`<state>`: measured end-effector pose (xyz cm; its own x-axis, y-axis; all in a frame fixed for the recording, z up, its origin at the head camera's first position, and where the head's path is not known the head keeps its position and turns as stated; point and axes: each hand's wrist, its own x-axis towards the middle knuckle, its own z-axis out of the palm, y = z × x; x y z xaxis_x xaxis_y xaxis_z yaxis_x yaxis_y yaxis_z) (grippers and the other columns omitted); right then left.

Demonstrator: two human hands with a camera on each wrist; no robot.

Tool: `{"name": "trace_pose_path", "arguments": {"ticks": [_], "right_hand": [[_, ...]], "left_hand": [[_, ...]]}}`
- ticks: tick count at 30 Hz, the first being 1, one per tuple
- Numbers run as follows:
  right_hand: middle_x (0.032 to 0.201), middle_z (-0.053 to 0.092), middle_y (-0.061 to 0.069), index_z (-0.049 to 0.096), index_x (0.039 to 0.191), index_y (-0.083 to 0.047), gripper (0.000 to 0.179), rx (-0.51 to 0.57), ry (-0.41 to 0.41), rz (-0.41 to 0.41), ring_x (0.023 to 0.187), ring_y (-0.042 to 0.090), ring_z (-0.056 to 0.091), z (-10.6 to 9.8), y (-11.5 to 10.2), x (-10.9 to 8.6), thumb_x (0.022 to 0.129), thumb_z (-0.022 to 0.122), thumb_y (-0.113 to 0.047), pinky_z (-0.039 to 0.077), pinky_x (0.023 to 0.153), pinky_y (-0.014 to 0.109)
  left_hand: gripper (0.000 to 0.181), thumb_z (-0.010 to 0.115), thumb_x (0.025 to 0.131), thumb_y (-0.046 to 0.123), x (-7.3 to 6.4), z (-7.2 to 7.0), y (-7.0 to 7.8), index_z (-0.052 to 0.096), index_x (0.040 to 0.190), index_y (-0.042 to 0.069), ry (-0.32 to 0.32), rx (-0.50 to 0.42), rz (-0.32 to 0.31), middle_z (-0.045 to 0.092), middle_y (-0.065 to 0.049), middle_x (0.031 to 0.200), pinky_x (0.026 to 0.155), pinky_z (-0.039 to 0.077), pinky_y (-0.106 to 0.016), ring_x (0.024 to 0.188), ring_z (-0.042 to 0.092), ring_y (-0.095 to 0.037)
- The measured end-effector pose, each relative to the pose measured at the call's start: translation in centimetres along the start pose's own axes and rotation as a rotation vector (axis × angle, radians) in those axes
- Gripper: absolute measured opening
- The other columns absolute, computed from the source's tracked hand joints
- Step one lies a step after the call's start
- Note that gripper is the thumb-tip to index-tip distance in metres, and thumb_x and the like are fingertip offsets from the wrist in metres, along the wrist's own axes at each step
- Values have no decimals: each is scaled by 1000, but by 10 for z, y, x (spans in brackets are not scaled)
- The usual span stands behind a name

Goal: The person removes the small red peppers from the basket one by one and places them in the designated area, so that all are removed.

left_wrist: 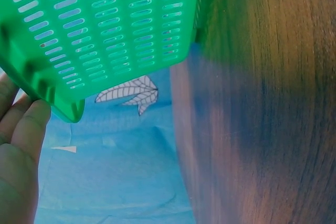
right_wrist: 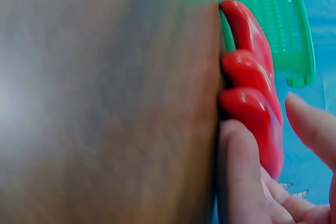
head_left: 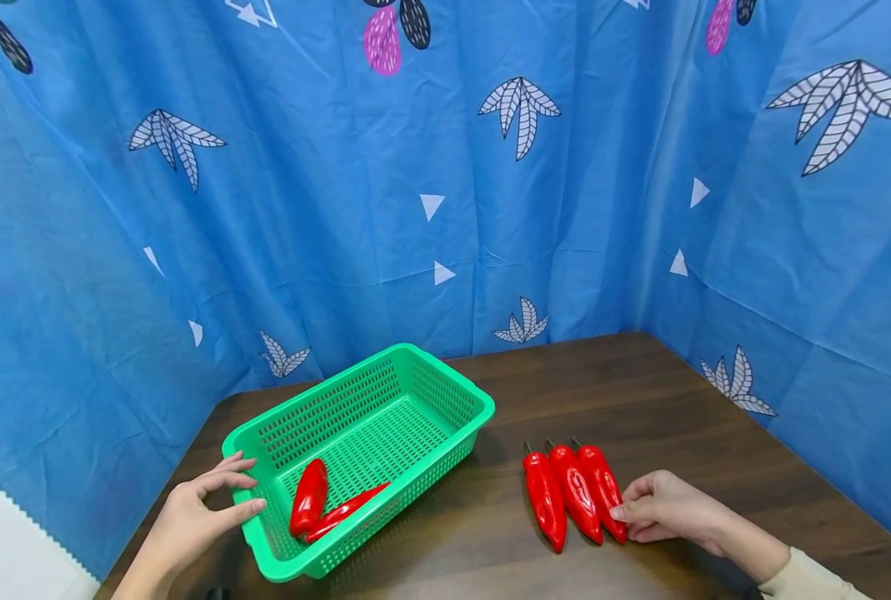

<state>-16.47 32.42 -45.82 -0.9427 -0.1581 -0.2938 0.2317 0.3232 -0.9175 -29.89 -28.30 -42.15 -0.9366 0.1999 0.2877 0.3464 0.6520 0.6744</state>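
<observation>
In the head view, the left hand (head_left: 193, 517) holds the near-left rim of a green plastic basket (head_left: 483, 408), its thumb and fingers over the edge. The left wrist view shows the fingers (left_wrist: 31, 129) right at the rim. Two red peppers (head_left: 310, 498) lie inside the basket. To its right, three more red chili peppers (head_left: 578, 492) lie side by side on the table. The right hand (head_left: 666, 508) is at the tip of the rightmost pepper (right_wrist: 254, 114). In the right wrist view its fingers lie alongside that pepper, while the thumb (right_wrist: 310, 124) stands apart from it.
The dark wooden table (head_left: 565, 383) is bounded at the back and both sides by a blue patterned curtain (head_left: 340, 208). A small black object (head_left: 218, 593) shows at the bottom edge near the left hand.
</observation>
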Motion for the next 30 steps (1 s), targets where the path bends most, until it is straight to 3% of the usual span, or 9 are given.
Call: {"name": "trace_pose_path", "arguments": {"ticks": [4,7,12,15,26,28,30], "right_hand": [[85,70,5,64,101,6,32,-12,-49,-2,78,17,67,-5,-4,-2,94,71,-24,63,77,37],[85,69,6,64,101,7,30,-39,-66,4,78,18,67,-10,-6,-5,95,69,-22,63,76,37],[86,68,9,64,101,8,29,-106,-47,6,80,20,68,-23,-16,-11,96,67,-20,63,76,39],[86,68,9,64,101,7,30,-141,-28,-11,79,22,68,-29,-25,-13,96,67,-22,63,75,40],[91,70,12,63,107,8,30,-137,-46,-128,84,29,70,-29,-49,-4,97,66,-20,63,77,42],[93,71,13,62,110,11,32,-126,-58,-158,85,31,70,-25,-56,0,97,66,-19,63,78,42],[95,72,15,60,113,13,35,-121,-74,-192,86,32,71,-22,-63,4,97,66,-18,63,79,42]], "left_hand": [[38,85,81,32,-1,0,0,74,105,5,5,-3,2,65,12,129,99,42,-65,111,25,37],[36,84,81,32,0,-1,1,75,104,7,6,11,7,67,1,131,99,44,-63,112,24,37],[35,84,81,32,3,-3,4,75,104,7,5,25,9,66,-5,134,99,44,-60,112,23,37],[36,84,81,32,3,-3,4,74,105,7,8,23,10,66,-2,133,99,43,-60,113,24,36],[34,84,82,28,2,0,1,74,106,6,0,6,16,63,-13,137,100,44,-62,113,23,36],[33,84,82,29,1,0,0,74,106,8,1,16,13,64,-11,137,100,45,-57,113,23,36],[32,84,82,30,0,1,-1,75,105,10,6,35,10,65,-7,136,100,47,-45,114,23,36]]}}
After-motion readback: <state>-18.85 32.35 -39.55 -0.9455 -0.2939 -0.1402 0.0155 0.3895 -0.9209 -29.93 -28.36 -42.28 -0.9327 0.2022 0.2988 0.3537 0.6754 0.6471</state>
